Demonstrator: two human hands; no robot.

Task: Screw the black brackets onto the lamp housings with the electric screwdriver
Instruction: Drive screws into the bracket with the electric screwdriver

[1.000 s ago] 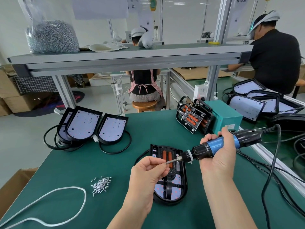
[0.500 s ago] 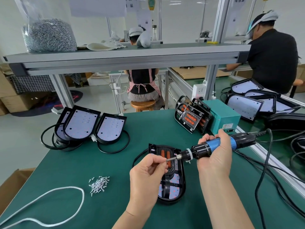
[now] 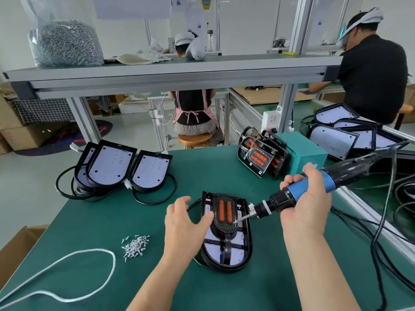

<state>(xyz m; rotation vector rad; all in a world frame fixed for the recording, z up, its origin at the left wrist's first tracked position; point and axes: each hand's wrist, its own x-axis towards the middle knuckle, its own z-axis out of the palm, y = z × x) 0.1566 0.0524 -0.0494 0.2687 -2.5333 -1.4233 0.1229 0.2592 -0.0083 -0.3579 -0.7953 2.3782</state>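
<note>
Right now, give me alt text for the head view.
The right hand holds an electric screwdriver, bit at the black bracket on a lamp housing; the left hand rests on the housing. Loose screws lie on the green table.

Green table (image 3: 89,221) has a loose loop of white cord (image 3: 94,250) lying near the front left corner; teal box (image 3: 301,153) sits at the back right, just below a white power socket (image 3: 270,120) on the aluminium post; black cables (image 3: 381,243) trail down the right side. The overhead shelf (image 3: 170,71) holds a crumpled white cloth (image 3: 137,58) and some grey rounded thing (image 3: 196,51), can't tell what; behind it a person in a checked apron (image 3: 193,108) sits on a wooden stool (image 3: 195,138), back to us; another person in a black shirt (image 3: 372,79) works far right; cardboard box (image 3: 15,245) on the floor, lower left.
</note>
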